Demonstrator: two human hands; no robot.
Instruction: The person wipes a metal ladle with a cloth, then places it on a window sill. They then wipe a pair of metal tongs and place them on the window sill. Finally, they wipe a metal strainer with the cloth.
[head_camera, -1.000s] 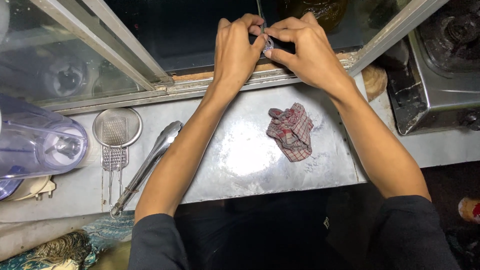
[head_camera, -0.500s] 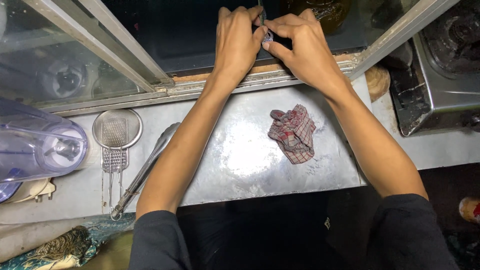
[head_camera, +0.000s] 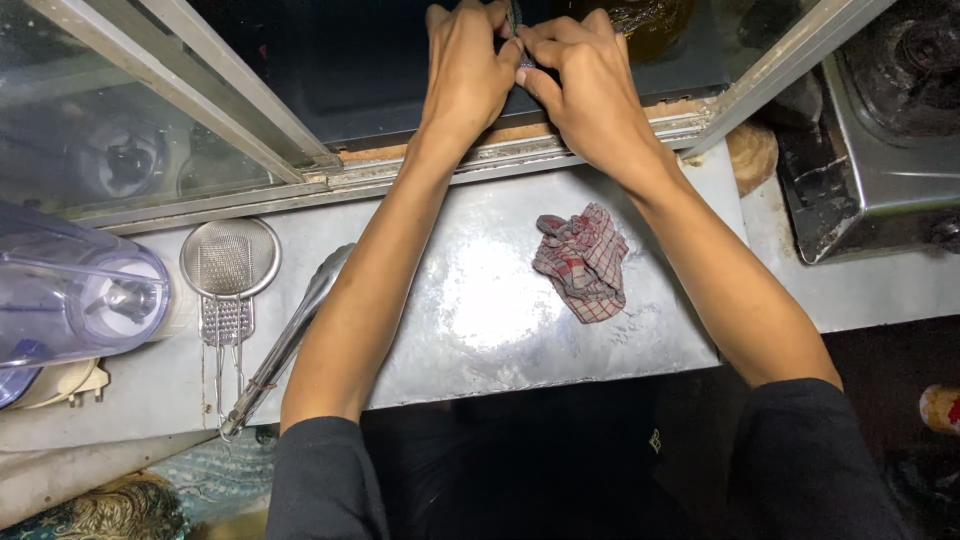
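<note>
My left hand (head_camera: 465, 70) and my right hand (head_camera: 585, 85) are pressed together at the top of the view, over the sill of an open window (head_camera: 420, 150). Their fingertips pinch a small object between them, along a thin dark rod (head_camera: 516, 18) that rises out of view; the fingers now hide that object almost entirely. A crumpled red-and-white checked cloth (head_camera: 583, 262) lies on the metal counter (head_camera: 470, 320) below my right forearm.
Metal tongs (head_camera: 290, 335) and a round grater (head_camera: 229, 270) lie on the counter to the left, beside a clear blender jug (head_camera: 75, 295). A gas stove (head_camera: 880, 130) stands at the right. Aluminium window frames (head_camera: 200, 95) slant across the top.
Both hands have shifted upward in the view, still pinched together. The small shiny piece that showed between the fingertips is now covered by them.
</note>
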